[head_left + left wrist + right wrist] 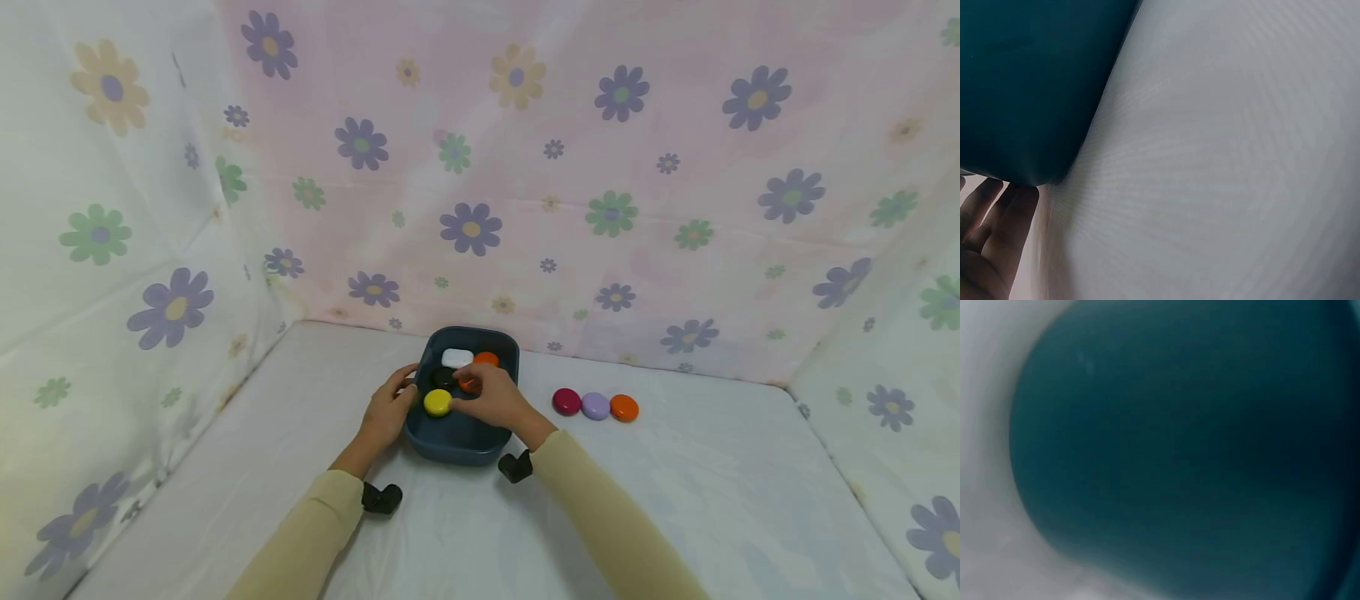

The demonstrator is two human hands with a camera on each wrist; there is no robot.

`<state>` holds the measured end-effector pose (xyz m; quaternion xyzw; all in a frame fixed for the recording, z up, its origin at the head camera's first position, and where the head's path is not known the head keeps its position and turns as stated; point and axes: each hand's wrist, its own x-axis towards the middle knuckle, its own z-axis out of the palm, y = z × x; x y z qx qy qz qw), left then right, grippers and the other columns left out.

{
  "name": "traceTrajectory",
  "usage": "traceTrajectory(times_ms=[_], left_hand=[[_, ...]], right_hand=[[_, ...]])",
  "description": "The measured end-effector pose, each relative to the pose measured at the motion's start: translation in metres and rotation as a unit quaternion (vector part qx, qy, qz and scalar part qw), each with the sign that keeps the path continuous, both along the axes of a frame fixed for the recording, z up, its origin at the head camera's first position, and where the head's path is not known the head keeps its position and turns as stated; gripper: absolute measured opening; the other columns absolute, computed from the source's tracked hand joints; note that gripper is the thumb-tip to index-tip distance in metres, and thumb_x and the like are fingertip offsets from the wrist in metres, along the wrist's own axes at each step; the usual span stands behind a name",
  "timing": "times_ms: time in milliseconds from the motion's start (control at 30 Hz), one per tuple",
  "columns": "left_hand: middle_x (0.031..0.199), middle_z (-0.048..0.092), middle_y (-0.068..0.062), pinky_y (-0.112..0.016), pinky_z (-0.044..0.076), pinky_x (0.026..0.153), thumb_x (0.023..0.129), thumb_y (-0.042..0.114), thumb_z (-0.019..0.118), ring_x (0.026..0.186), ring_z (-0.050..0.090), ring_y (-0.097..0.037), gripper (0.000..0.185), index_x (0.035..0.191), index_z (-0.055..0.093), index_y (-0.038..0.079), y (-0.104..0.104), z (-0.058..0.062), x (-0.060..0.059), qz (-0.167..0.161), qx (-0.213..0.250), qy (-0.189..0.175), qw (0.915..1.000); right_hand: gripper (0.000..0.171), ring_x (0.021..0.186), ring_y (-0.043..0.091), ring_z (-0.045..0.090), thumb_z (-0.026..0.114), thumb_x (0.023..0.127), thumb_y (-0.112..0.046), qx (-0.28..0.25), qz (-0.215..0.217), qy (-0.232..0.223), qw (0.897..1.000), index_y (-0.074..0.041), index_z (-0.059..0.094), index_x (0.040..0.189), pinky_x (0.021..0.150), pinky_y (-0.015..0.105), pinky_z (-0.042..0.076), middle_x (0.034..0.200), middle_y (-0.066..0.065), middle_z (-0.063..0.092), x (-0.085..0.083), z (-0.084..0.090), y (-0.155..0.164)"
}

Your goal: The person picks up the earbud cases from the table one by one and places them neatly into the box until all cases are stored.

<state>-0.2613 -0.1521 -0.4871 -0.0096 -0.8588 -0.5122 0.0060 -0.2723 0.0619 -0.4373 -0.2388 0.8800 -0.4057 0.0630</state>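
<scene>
Two hands work at a dark blue tub [459, 446] that sits near the back of a white-covered table [675, 517], close to the flowered cloth backdrop [525, 167] that walls in the rear and both sides. Open tabletop lies in front of the tub and to its right; the left cloth wall stands nearer.

Inside the tub lie a white pebble-shaped piece [457, 357] and an orange piece [486, 359] at the far end, a black piece [442, 377] in the middle, and a yellow piece [438, 402] toward the near left.

The left hand [387, 414] rests against the tub's left outer wall; in the left wrist view its straight fingers [997, 212] lie under the tub's rounded edge, gripping nothing. The right hand [493, 397] reaches over the tub's interior, its fingertips pinching a small reddish-orange piece [469, 384] just above the black one.

On the table to the right of the tub, well apart from it, three pieces sit in a touching row: dark red [566, 402], lilac [596, 406], orange [624, 407]. The right wrist view shows only blurred blue tub wall.
</scene>
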Motion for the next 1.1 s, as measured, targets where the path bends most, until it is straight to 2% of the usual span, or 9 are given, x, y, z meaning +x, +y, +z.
traceTrajectory(times_ms=[200,400,700,1100], left_hand=[[0.134,0.056,-0.013,-0.052,0.04,0.102,0.099,0.031,0.039,0.12,0.053,-0.034,0.046,0.145,0.042,0.028,-0.001,0.0,-0.001,0.0,-0.008,-0.001,1.0],[0.133,0.056,-0.013,-0.051,0.04,0.103,0.099,0.031,0.039,0.12,0.054,-0.034,0.046,0.144,0.042,0.027,0.0,0.001,-0.002,-0.001,-0.005,0.002,1.0],[0.135,0.055,-0.015,-0.053,0.038,0.105,0.099,0.031,0.039,0.124,0.051,-0.035,0.047,0.145,0.042,0.026,0.001,-0.002,-0.002,-0.005,-0.002,0.0,1.0],[0.134,0.056,-0.015,-0.053,0.039,0.103,0.099,0.03,0.039,0.12,0.054,-0.035,0.045,0.144,0.043,0.026,0.0,0.001,0.001,0.001,-0.005,0.006,1.0]], right_hand=[[0.048,0.108,0.031,0.06,0.073,0.084,-0.024,-0.003,-0.005,0.008,1.0,-0.002,0.06,0.125,0.094,0.041,0.049,0.122,0.015,0.063,0.003,-0.004,-0.012],[0.049,0.107,0.028,0.06,0.074,0.083,-0.025,0.007,-0.029,0.008,1.0,-0.002,0.06,0.125,0.093,0.038,0.049,0.121,0.012,0.064,0.003,-0.009,-0.023],[0.045,0.104,0.029,0.062,0.075,0.082,-0.02,-0.016,-0.049,0.025,0.998,0.003,0.063,0.12,0.091,0.039,0.05,0.119,0.015,0.066,-0.001,-0.021,-0.035],[0.047,0.105,0.023,0.062,0.077,0.08,-0.02,0.017,-0.063,0.012,0.998,0.0,0.064,0.121,0.093,0.035,0.05,0.118,0.012,0.067,-0.006,-0.029,-0.041]])
